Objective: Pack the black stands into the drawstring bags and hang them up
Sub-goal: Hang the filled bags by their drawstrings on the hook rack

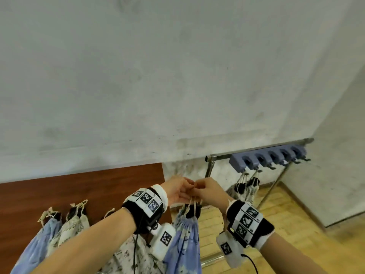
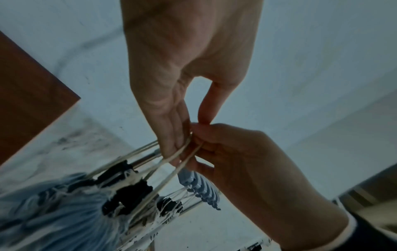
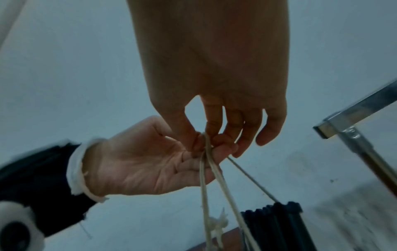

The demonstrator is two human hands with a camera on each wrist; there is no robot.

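Observation:
A blue drawstring bag (image 1: pixel 185 240) hangs in the air from its cream cords (image 1: pixel 192 203), its black gathered top (image 1: pixel 194 211) drawn tight. Anything inside is hidden. My left hand (image 1: pixel 186 185) and right hand (image 1: pixel 197 185) meet just above it, and both pinch the cords. In the left wrist view the cords (image 2: pixel 171 173) run down from my left hand (image 2: pixel 190 134) to the bag (image 2: pixel 53 212). In the right wrist view my right hand (image 3: pixel 204 135) pinches the cords (image 3: pixel 214 186) between thumb and forefinger, with the left hand's fingertips (image 3: pixel 223 149) curled round them.
A blue-grey hook rack (image 1: pixel 268 157) sits on a metal rail (image 1: pixel 256 149) to the right, with a few filled bags (image 1: pixel 246 187) hanging from its near hooks. Several more bags (image 1: pixel 59 224) lie on the brown table (image 1: pixel 79 186) at left. A wall stands close behind.

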